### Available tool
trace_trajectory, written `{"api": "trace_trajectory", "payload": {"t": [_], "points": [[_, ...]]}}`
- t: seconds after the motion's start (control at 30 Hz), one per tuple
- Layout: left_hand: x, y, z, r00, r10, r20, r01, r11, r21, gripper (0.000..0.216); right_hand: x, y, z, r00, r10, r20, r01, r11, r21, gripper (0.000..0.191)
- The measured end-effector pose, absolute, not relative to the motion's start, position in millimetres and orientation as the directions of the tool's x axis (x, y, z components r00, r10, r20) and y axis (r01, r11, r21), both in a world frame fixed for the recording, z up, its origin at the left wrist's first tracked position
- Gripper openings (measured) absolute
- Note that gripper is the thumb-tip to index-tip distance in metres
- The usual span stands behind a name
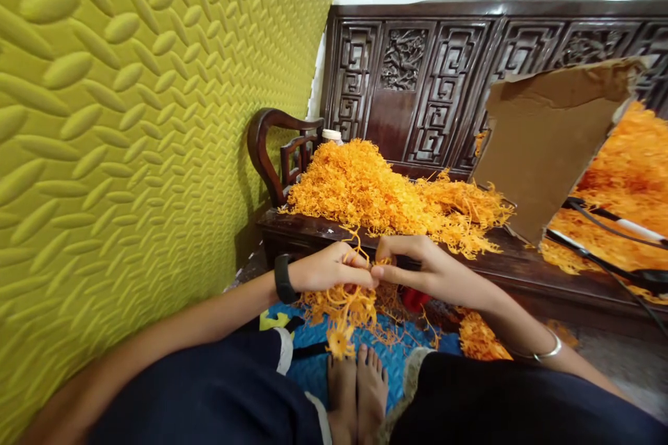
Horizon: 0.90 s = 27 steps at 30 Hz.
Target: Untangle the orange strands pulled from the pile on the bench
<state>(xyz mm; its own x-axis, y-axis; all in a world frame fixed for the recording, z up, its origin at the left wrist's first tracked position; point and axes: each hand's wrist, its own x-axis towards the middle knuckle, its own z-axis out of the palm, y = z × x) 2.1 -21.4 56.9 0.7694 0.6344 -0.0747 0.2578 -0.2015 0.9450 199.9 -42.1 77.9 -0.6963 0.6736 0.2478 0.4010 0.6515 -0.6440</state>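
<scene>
My left hand (328, 268) and my right hand (422, 265) meet in front of me, fingertips pinched together on a tangled bunch of orange strands (344, 309) that hangs down below them. A black band sits on my left wrist and a silver bangle on my right. Just beyond the hands, a large heap of the same orange strands (380, 195) lies on a dark carved wooden bench (313, 226).
A yellow embossed wall (130, 118) fills the left. A brown cardboard sheet (543, 139) leans on the bench, with more orange strands (626, 188) and black cables behind it. My bare feet (358, 389) rest on a blue mat. A white jar top shows by the armrest.
</scene>
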Motion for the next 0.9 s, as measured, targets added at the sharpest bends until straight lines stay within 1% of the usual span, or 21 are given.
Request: {"api": "trace_trajectory", "payload": {"t": [0.03, 0.1, 0.17, 0.23, 0.3, 0.33, 0.4, 0.43, 0.5, 0.6, 0.67, 0.7, 0.77, 0.8, 0.83, 0.87, 0.9], "points": [[1, -22, 58, 0.795, 0.601, -0.081, 0.257, -0.213, 0.943, 0.035, 201, -43, 78, -0.732, 0.648, 0.212, 0.369, 0.638, -0.675, 0.023], [0, -24, 60, 0.850, 0.523, -0.055, 0.213, -0.247, 0.945, 0.036, 202, -44, 75, -0.778, 0.607, 0.164, 0.276, 0.564, -0.778, 0.024], [-2, -26, 63, 0.886, 0.464, -0.009, 0.146, -0.260, 0.955, 0.035, 201, -44, 70, -0.805, 0.574, 0.149, 0.140, 0.427, -0.893, 0.024], [-3, -26, 65, 0.906, 0.423, -0.003, 0.113, -0.235, 0.965, 0.034, 198, -42, 62, -0.831, 0.530, 0.167, -0.017, 0.276, -0.961, 0.024], [-5, -26, 67, 0.928, 0.372, 0.028, 0.046, -0.188, 0.981, 0.032, 194, -39, 56, -0.826, 0.491, 0.276, -0.219, 0.171, -0.961, 0.029], [-7, -26, 68, 0.932, 0.356, 0.066, -0.006, -0.169, 0.986, 0.031, 194, -37, 54, -0.788, 0.506, 0.352, -0.318, 0.155, -0.935, 0.032], [-10, -26, 70, 0.921, 0.363, 0.144, -0.091, -0.160, 0.983, 0.028, 195, -33, 54, -0.642, 0.601, 0.475, -0.445, 0.212, -0.870, 0.035], [-11, -26, 70, 0.909, 0.386, 0.154, -0.094, -0.169, 0.981, 0.027, 197, -31, 56, -0.552, 0.661, 0.508, -0.451, 0.276, -0.849, 0.034], [-10, -26, 69, 0.882, 0.456, 0.119, -0.041, -0.177, 0.983, 0.026, 205, -28, 62, -0.388, 0.750, 0.536, -0.360, 0.412, -0.837, 0.027], [-4, -26, 66, 0.816, 0.573, 0.073, -0.007, -0.117, 0.993, 0.023, 219, -18, 78, -0.198, 0.774, 0.601, -0.173, 0.576, -0.799, 0.015], [1, -25, 62, 0.761, 0.646, 0.064, -0.033, -0.060, 0.998, 0.021, 228, -2, 89, -0.069, 0.733, 0.677, -0.050, 0.675, -0.736, 0.015], [3, -25, 60, 0.731, 0.679, 0.066, -0.047, -0.046, 0.998, 0.021, 232, 10, 94, 0.000, 0.688, 0.725, 0.012, 0.725, -0.688, 0.016], [6, -23, 58, 0.670, 0.737, 0.085, -0.069, -0.052, 0.996, 0.019, 239, 40, 102, 0.132, 0.548, 0.826, 0.163, 0.810, -0.563, 0.018], [6, -23, 56, 0.646, 0.758, 0.094, -0.076, -0.059, 0.995, 0.019, 242, 57, 104, 0.173, 0.472, 0.864, 0.254, 0.826, -0.503, 0.020], [6, -22, 55, 0.627, 0.773, 0.092, -0.080, -0.054, 0.995, 0.019, 245, 75, 105, 0.178, 0.424, 0.888, 0.357, 0.813, -0.460, 0.023], [6, -21, 54, 0.612, 0.786, 0.083, -0.088, -0.037, 0.995, 0.019, 248, 91, 105, 0.145, 0.425, 0.893, 0.461, 0.770, -0.442, 0.028], [5, -20, 53, 0.598, 0.798, 0.070, -0.100, -0.013, 0.995, 0.019, 250, 107, 104, 0.090, 0.479, 0.873, 0.550, 0.707, -0.445, 0.034]]}}
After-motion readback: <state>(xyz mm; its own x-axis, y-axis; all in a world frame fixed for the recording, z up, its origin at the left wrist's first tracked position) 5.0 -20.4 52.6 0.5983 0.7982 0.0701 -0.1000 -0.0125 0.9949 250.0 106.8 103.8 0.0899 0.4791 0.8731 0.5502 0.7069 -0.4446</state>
